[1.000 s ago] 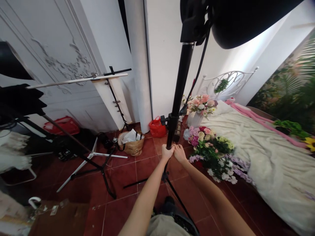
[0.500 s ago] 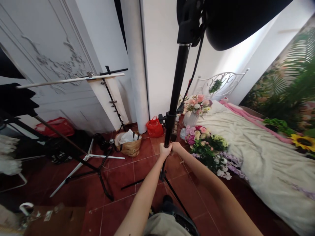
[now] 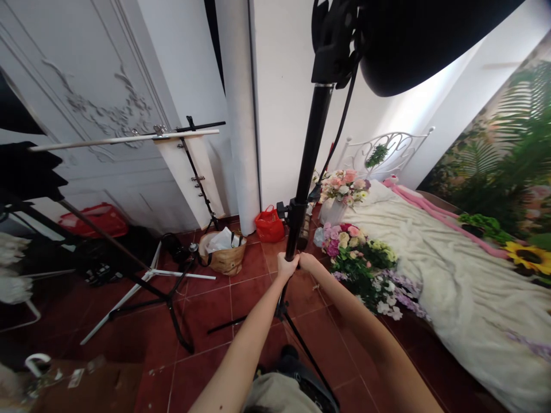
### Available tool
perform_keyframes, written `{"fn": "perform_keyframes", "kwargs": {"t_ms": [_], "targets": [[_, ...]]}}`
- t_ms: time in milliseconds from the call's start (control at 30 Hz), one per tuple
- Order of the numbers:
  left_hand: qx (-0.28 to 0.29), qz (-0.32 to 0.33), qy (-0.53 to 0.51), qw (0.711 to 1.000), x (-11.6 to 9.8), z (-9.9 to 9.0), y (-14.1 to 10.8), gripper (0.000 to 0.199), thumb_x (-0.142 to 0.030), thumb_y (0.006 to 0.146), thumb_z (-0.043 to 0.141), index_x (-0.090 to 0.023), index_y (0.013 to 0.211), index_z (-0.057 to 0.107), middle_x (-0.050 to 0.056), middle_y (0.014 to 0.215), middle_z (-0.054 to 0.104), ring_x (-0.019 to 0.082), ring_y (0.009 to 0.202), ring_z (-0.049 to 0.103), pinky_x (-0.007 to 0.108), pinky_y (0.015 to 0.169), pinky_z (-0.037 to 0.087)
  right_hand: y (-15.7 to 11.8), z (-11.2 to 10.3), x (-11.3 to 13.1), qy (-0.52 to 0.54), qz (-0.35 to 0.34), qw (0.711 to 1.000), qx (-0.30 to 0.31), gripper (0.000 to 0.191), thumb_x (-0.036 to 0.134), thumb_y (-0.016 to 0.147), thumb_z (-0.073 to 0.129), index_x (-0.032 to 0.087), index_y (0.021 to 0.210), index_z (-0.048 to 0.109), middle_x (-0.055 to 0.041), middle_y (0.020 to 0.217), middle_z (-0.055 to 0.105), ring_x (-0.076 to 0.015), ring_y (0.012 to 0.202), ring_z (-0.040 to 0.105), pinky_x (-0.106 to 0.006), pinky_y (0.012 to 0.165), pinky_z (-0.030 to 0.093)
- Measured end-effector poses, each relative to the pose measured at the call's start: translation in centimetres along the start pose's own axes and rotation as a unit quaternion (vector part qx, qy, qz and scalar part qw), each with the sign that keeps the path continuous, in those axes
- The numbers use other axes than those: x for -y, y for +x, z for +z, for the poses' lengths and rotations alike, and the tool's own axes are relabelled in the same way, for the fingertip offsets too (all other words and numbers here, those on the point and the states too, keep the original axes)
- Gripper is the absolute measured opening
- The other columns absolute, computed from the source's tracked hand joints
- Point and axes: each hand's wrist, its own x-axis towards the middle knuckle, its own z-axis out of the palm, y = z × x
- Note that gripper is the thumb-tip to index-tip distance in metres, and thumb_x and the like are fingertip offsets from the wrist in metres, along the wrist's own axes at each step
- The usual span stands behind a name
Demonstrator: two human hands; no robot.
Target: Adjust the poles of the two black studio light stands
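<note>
A black light stand [image 3: 310,143] rises in front of me, leaning slightly right at its top, and carries a large black lamp head [image 3: 413,40] with a cable hanging down. My left hand [image 3: 287,265] is wrapped around the pole below its clamp collar [image 3: 297,212]. Just to the right of it, my right hand [image 3: 308,262] is closed at the side of the stand, over a small dark part that looks like a knob; its fingers are mostly hidden. Below my hands, the stand's thin legs spread on the tiled floor.
Artificial flowers [image 3: 365,258] lie beside the bed [image 3: 443,269] at right. A red bag [image 3: 270,223] and a wicker basket [image 3: 226,258] sit by the wall. Another stand with black and white legs [image 3: 167,298] occupies the left, with cardboard [image 3: 103,384] nearer me.
The view has shifted slightly. My right hand sits a little farther from my left hand, and a dark part shows between them. The left hand keeps its hold on the pole.
</note>
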Motion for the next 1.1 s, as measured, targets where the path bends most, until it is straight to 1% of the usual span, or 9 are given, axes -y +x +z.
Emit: {"fn": "perform_keyframes", "kwargs": {"t_ms": [267, 367, 467, 567, 700, 767, 867, 967, 1100], "targets": [[-0.001, -0.029, 0.004, 1.0, 0.3, 0.1, 0.1, 0.029, -0.03, 0.06, 0.062, -0.016, 0.044, 0.044, -0.003, 0.039, 0.041, 0.008, 0.04, 0.044, 0.018, 0.039, 0.03, -1.1, 1.6, 0.3, -0.006, 0.021, 1.0, -0.017, 0.016, 0.014, 0.081, 0.05, 0.012, 0.089, 0.064, -0.0165, 0.089, 0.067, -0.0234, 0.089, 0.063, -0.027, 0.077, 0.045], [-0.01, -0.01, -0.004, 1.0, 0.1, 0.1, 0.1, 0.026, -0.029, 0.059, 0.062, -0.015, 0.044, 0.046, -0.003, 0.042, 0.043, 0.007, 0.041, 0.042, 0.017, 0.04, 0.03, -2.6, 2.8, 0.2, 0.0, 0.021, 0.999, -0.045, 0.028, 0.013, 0.084, 0.041, 0.012, 0.106, 0.058, -0.017, 0.099, 0.065, -0.0233, 0.094, 0.061, -0.029, 0.079, 0.045], [-0.011, -0.009, -0.016, 1.0, -0.1, 0.1, 0.1, 0.025, -0.029, 0.058, 0.063, -0.014, 0.045, 0.048, -0.003, 0.044, 0.044, 0.006, 0.042, 0.041, 0.017, 0.041, 0.031, -3.9, 4.6, 0.4, 0.025, 0.01, 0.993, -0.114, 0.051, 0.011, 0.082, 0.035, 0.012, 0.133, 0.034, -0.0184, 0.132, 0.043, -0.0234, 0.104, 0.056, -0.03, 0.08, 0.046], [-0.01, -0.022, -0.022, 0.999, -0.1, 0.1, 0.0, 0.024, -0.029, 0.057, 0.064, -0.014, 0.046, 0.049, -0.002, 0.045, 0.046, 0.007, 0.042, 0.042, 0.017, 0.04, 0.031, -5.6, 7.5, 0.6, 0.06, 0.01, 0.984, -0.167, 0.074, 0.01, 0.074, 0.04, 0.013, 0.142, 0.009, -0.0187, 0.146, 0.012, -0.0256, 0.105, 0.056, -0.032, 0.078, 0.048], [-0.018, -0.021, -0.02, 0.999, 0.1, 0.1, -0.1, 0.024, -0.028, 0.059, 0.063, -0.014, 0.046, 0.048, -0.002, 0.046, 0.046, 0.007, 0.043, 0.043, 0.018, 0.041, 0.032, -8.1, 11.5, -0.5, 0.049, 0.032, 0.997, -0.054, 0.083, 0.01, 0.065, 0.052, 0.015, 0.141, 0.017, -0.0173, 0.147, 0.002, -0.0324, 0.125, 0.036, -0.043, 0.095, 0.038], [-0.012, -0.009, -0.016, 1.0, 0.2, 0.0, -0.1, 0.025, -0.028, 0.06, 0.062, -0.015, 0.046, 0.047, -0.002, 0.046, 0.045, 0.007, 0.043, 0.042, 0.017, 0.041, 0.031, -8.8, 11.5, -1.7, 0.051, 0.073, 0.995, 0.037, 0.088, 0.018, 0.06, 0.064, 0.015, 0.138, 0.025, -0.0207, 0.146, 0.006, -0.0375, 0.13, 0.022, -0.053, 0.097, 0.031], [0.0, 0.007, -0.007, 1.0, 0.1, -0.1, 0.0, 0.026, -0.028, 0.061, 0.06, -0.015, 0.045, 0.045, -0.003, 0.044, 0.042, 0.007, 0.042, 0.04, 0.017, 0.041, 0.029, -8.5, 7.2, -2.7, 0.159, 0.107, 0.978, 0.089, 0.123, 0.036, 0.04, 0.08, 0.013, 0.141, 0.014, -0.0277, 0.144, 0.005, -0.0418, 0.13, 0.016, -0.058, 0.096, 0.028], [-0.008, 0.01, -0.005, 1.0, -0.2, -0.2, 0.0, 0.025, -0.027, 0.06, 0.061, -0.014, 0.045, 0.046, -0.003, 0.044, 0.043, 0.006, 0.042, 0.039, 0.017, 0.041, 0.029, -7.5, -1.0, -1.1, 0.35, -0.047, 0.933, -0.071, 0.128, 0.047, 0.047, 0.077, 0.015, 0.142, -0.001, -0.0236, 0.145, 0.009, -0.0308, 0.134, 0.014, -0.048, 0.103, 0.024], [0.005, 0.021, -0.014, 1.0, -0.6, -0.4, -0.1, 0.022, -0.025, 0.057, 0.062, -0.013, 0.044, 0.048, -0.002, 0.044, 0.045, 0.007, 0.044, 0.039, 0.018, 0.043, 0.03, -6.7, -11.0, 5.3, 0.464, -0.184, 0.821, -0.277, 0.114, 0.039, 0.058, 0.075, 0.025, 0.141, -0.003, -0.0141, 0.138, 0.032, -0.022, 0.121, 0.042, -0.04, 0.096, 0.039]]}}
